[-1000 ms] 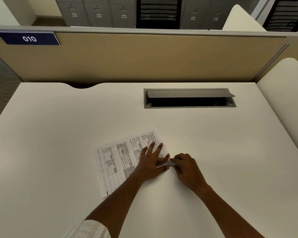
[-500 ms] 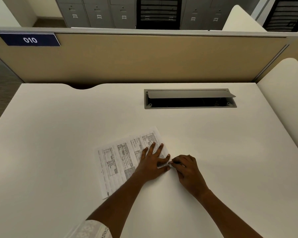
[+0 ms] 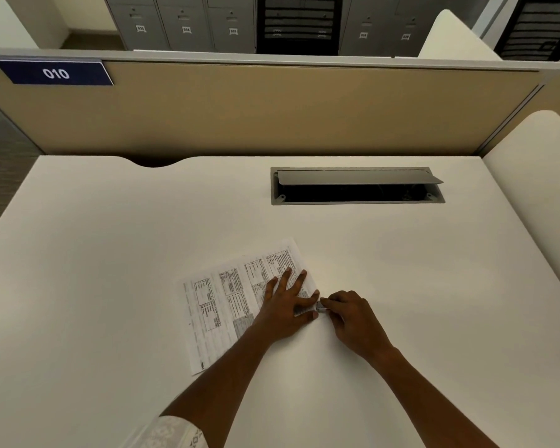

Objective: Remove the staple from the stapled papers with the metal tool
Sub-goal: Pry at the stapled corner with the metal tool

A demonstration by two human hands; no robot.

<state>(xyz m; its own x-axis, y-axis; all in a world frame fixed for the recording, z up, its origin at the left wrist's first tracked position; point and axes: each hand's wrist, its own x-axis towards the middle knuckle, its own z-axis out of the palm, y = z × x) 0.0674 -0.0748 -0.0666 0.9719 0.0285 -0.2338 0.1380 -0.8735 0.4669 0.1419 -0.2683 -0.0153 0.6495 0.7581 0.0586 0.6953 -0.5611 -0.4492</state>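
Dim, soft light; wide-angle edge distortion

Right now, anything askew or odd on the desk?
The papers lie skewed on the desk, pinned flat by the left hand while the right hand holds the metal tool at their corner. The grey cable hatch lid is propped open. Nothing spilled or torn.

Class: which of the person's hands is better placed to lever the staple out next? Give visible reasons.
Right. The right hand pinches the metal tool at the edge of the papers; the left hand lies flat on them, holding them down.
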